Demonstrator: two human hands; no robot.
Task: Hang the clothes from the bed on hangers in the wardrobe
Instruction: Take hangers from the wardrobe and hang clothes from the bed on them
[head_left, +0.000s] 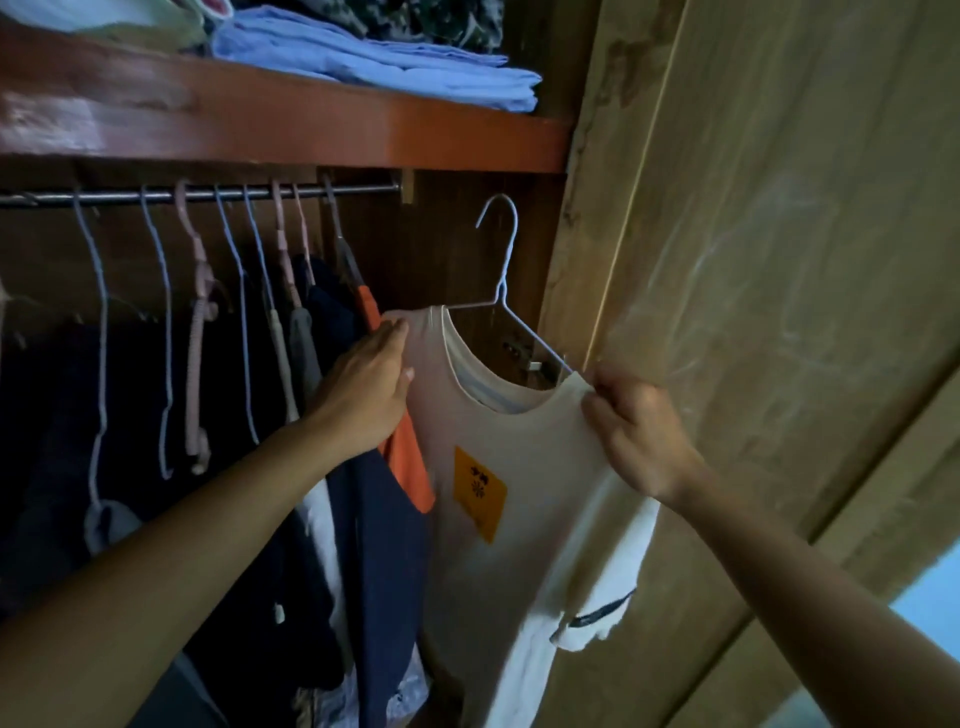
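A: The white T-shirt (524, 467) sits centre frame on a white wire hanger (501, 270), and the hook is in the air, right of the rod's (208, 196) end, not on it.

B: The right hand (639, 431), centre right, pinches the shirt's shoulder, fingers closed on the cloth.

A: And the left hand (369, 389)?

B: Fingers straight and together, pressed flat against the shirt's other shoulder, gripping nothing. Behind it hang an orange garment (410, 467) and dark clothes (363, 571).

A: Left of frame, bare hangers (166, 332) dangle from the rod. On the shelf (311, 130) in the upper left lies folded blue cloth (374, 57).

B: The wardrobe door (779, 260) fills the right side.
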